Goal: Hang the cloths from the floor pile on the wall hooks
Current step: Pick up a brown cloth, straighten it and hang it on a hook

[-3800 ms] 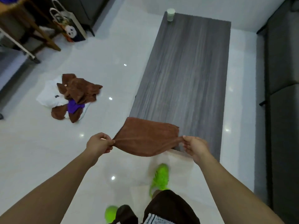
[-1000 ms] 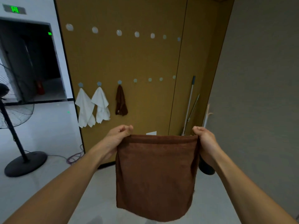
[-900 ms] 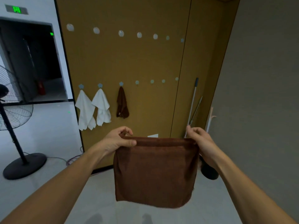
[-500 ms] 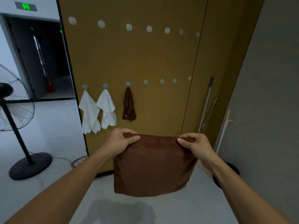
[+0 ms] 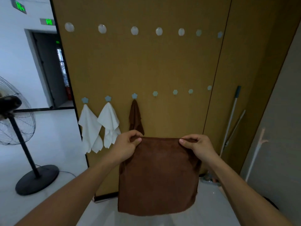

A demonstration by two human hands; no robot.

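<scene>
Brown cloth [image 5: 158, 175] held up before the hook wall.

The left hand [image 5: 126, 146] and right hand [image 5: 197, 146] each pinch a top corner of the cloth, which hangs flat between them at 6 o'clock in view. Beyond it, at 12 o'clock, stands the ochre wall [image 5: 146, 66] with two rows of hooks. On the lower row two white cloths [image 5: 99, 128] and a hung brown cloth [image 5: 135, 118] drape from the first three hooks, at 10 o'clock of the left hand; a free hook [image 5: 155, 93] is next. A fan [image 5: 17, 128] stands at 9 o'clock, mop handles [image 5: 231, 121] at 3 o'clock.
</scene>
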